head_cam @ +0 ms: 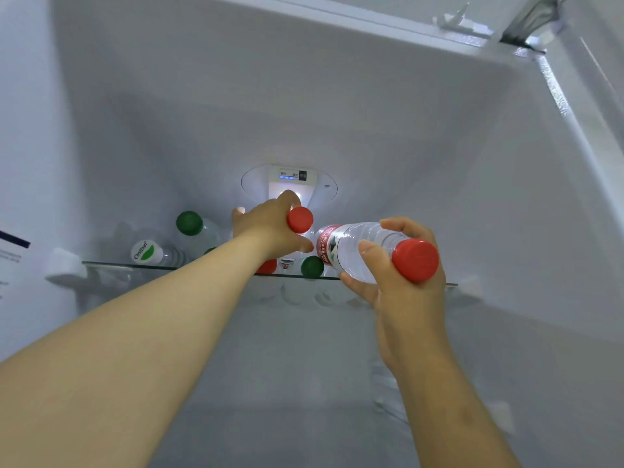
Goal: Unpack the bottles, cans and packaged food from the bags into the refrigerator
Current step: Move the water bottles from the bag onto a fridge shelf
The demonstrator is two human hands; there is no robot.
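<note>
Left hand (270,228) reaches over the shelf (111,264), fingers curled round the neck of a red-cap bottle (300,219) above mid-shelf; cannot tell whether it rests on the glass. Right hand (405,298) grips a 2nd bottle (358,248), lying near-horizontal at the shelf's front edge, right of centre. 1 green-cap bottle (189,223) stands at shelf left.
</note>
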